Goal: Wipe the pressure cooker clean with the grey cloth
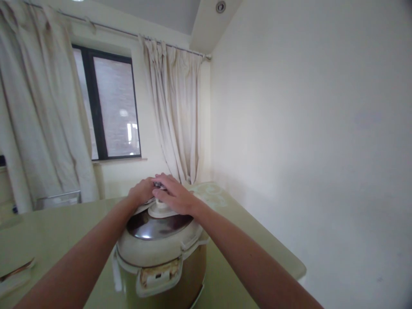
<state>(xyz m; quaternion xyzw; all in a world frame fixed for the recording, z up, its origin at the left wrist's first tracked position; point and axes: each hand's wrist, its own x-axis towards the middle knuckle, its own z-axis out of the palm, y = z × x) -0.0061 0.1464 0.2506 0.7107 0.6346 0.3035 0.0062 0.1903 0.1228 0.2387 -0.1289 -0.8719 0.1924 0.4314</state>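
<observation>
Well to the left of the hands and nearer the wearer, a flat, pale piece with a thin brownish edge [17,274], too blurred to identify, lies on the glossy pale-green tabletop [254,253]. Further right, the bare left hand [141,192] reaches in from the lower left to the far left side of the top of a round, upright cooker with a white rim and a tan-brown body [191,274]; its fingertips are hidden, so whether they clamp anything cannot be told. The cooker stands directly below and on the near side of both hands, between the two forearms, its axis running straight down from them. Its white lid with a shiny metal centre [149,253] is on, and the short white knob [159,203] sits right beneath the fingers. Toward the wearer from the hands, a white, brown-stained side handle [161,277] juts from the rim. The bare right hand [177,197] lies over the knob, thumb on its near side, and seems the nearer of the two; the hands meet there, though how firmly they grip cannot be told. To their right is a plain off-white wall [305,150]
</observation>
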